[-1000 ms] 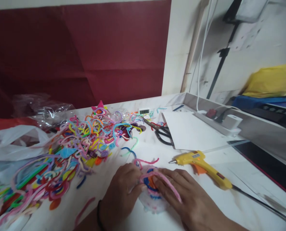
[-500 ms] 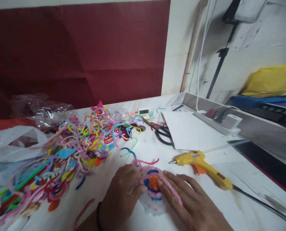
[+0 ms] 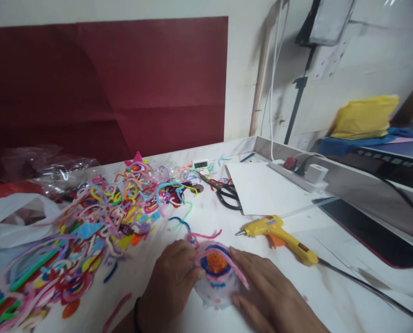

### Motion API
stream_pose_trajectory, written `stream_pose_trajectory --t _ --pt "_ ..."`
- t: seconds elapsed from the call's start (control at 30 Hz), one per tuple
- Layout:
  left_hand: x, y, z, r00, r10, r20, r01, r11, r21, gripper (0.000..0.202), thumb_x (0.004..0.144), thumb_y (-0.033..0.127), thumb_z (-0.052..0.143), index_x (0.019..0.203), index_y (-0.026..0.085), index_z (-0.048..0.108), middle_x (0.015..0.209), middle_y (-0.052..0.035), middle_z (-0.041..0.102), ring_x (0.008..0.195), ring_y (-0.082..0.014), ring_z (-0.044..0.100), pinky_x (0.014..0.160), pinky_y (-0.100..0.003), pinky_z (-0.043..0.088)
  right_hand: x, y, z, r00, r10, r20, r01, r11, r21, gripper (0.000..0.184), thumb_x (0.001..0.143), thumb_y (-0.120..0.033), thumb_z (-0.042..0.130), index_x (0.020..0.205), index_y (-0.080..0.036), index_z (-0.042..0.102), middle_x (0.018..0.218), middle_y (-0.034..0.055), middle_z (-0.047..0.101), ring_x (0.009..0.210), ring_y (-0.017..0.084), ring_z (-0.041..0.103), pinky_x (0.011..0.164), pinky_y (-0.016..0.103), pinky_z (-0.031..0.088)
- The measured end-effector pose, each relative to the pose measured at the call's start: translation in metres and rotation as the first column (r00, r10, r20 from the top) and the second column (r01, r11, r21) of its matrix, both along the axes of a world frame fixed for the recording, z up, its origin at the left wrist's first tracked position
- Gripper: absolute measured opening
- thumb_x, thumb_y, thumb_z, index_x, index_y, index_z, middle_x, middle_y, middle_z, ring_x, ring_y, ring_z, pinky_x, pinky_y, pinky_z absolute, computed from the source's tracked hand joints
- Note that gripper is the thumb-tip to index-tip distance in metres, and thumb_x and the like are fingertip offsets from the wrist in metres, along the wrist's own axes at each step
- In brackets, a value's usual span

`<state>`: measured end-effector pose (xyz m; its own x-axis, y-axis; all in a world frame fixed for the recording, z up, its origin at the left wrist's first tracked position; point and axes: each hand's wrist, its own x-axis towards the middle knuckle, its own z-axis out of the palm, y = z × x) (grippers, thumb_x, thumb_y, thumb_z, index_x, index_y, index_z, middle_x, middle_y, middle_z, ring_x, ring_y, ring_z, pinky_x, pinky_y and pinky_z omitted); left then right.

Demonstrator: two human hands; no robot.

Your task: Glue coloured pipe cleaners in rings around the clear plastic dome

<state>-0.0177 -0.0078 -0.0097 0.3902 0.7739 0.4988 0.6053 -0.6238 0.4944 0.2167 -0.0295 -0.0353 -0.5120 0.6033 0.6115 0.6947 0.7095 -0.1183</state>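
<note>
A round whitish translucent craft piece lies on the table between my hands. On it are an orange centre, a blue ring and pink fuzzy edging, like an eye. A loose pink pipe cleaner arches over the top and trails down the right side. My left hand has its fingers curled at the piece's left edge, thumb and fingers pinching the pipe cleaner's left end there. My right hand rests along the right side, fingers stretched and thumb apart, fingertips at the piece's upper right rim.
Left of my hands spreads a heap of coloured pipe cleaners. A yellow glue gun lies at the right, its cord trailing forward. Behind are black-handled scissors, a white sheet, a power strip and a dark phone-like slab.
My right thumb and fingers have drawn away from the orange centre and the pipe cleaner, towards the right edge. My left hand keeps its pinch. The view has shifted slightly.
</note>
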Motion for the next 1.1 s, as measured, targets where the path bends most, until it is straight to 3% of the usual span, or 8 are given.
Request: stream_pose_trajectory --t 0.1,0.2,0.37,0.5,0.7,0.83,0.93,1.1 --pt "-0.001 0.000 0.001 1.000 -0.002 -0.004 0.002 1.000 -0.001 0.016 0.089 0.020 0.054 0.079 0.023 0.066 0.075 -0.0025 0.063 0.073 -0.0181 0.061 0.067 -0.029 0.055 -0.002 0.001 -0.005 0.999 0.016 -0.037 -0.016 1.000 0.005 0.050 0.099 -0.038 0.039 0.136 -0.006 0.041 0.117 0.0194 0.069 0.104 0.024 0.068 0.082 0.035 0.059" --pt "-0.001 -0.001 0.001 1.000 0.000 -0.006 0.000 1.000 -0.002 0.016 0.089 0.020 0.054 0.080 0.022 0.066 0.075 -0.0026 0.062 0.072 -0.0182 0.061 0.065 -0.029 0.055 -0.005 0.002 -0.004 1.000 -0.006 -0.015 0.007 0.998 0.058 0.049 0.099 -0.037 0.040 0.134 -0.005 0.042 0.120 0.0223 0.067 0.110 0.026 0.065 0.084 0.037 0.058" --pt "-0.001 -0.001 -0.004 1.000 -0.010 -0.007 0.010 1.000 0.009 0.015 0.090 0.021 0.053 0.082 0.022 0.065 0.078 -0.0036 0.064 0.076 -0.0190 0.061 0.069 -0.031 0.056 -0.015 0.004 0.003 0.996 0.051 0.071 -0.062 0.984 0.167 0.059 0.098 -0.045 0.041 0.138 -0.002 0.040 0.134 0.0240 0.057 0.128 0.031 0.050 0.092 0.044 0.053" --pt "-0.001 -0.001 -0.005 1.000 -0.020 -0.008 0.020 1.000 0.010 0.014 0.090 0.020 0.053 0.085 0.023 0.065 0.079 -0.0035 0.064 0.077 -0.0193 0.061 0.073 -0.033 0.056 -0.023 0.008 -0.006 0.979 0.114 0.171 -0.147 0.971 0.191 0.071 0.091 -0.053 0.052 0.136 0.001 0.044 0.136 0.0236 0.055 0.134 0.035 0.041 0.095 0.050 0.050" --pt "0.000 -0.002 -0.003 1.000 -0.013 0.007 0.014 1.000 -0.011 0.014 0.090 0.020 0.053 0.082 0.023 0.065 0.078 -0.0031 0.065 0.076 -0.0189 0.062 0.071 -0.031 0.055 -0.029 0.007 -0.014 0.987 0.128 0.100 -0.143 0.975 0.168 0.070 0.085 -0.043 0.063 0.134 0.004 0.046 0.137 0.0258 0.053 0.143 0.035 0.023 0.102 0.047 0.046" --pt "0.001 -0.002 -0.002 1.000 -0.002 0.012 0.002 1.000 0.003 0.016 0.089 0.019 0.053 0.077 0.022 0.063 0.075 -0.0025 0.064 0.074 -0.0185 0.061 0.069 -0.031 0.055 -0.023 0.004 -0.005 0.984 0.177 0.030 -0.179 0.982 0.067 0.067 0.089 -0.032 0.058 0.143 -0.001 0.035 0.142 0.0218 0.050 0.142 0.030 0.029 0.104 0.044 0.044" --pt "0.001 -0.002 -0.002 1.000 0.010 0.009 -0.010 1.000 0.011 0.014 0.088 0.018 0.054 0.078 0.022 0.064 0.076 -0.0024 0.063 0.074 -0.0182 0.061 0.068 -0.029 0.055 -0.012 0.000 0.000 0.993 0.103 -0.057 -0.106 0.993 -0.044 0.062 0.095 -0.032 0.049 0.148 -0.010 0.027 0.144 0.0172 0.049 0.136 0.024 0.041 0.102 0.037 0.047" --pt "0.001 -0.003 -0.002 1.000 0.010 0.008 -0.010 1.000 0.013 0.013 0.087 0.018 0.055 0.080 0.022 0.066 0.076 -0.0027 0.063 0.074 -0.0184 0.062 0.068 -0.029 0.055 0.001 -0.010 0.001 0.998 -0.063 -0.018 0.063 0.998 0.016 0.050 0.098 -0.030 0.042 0.141 -0.006 0.038 0.141 0.0194 0.052 0.133 0.022 0.045 0.101 0.036 0.047"
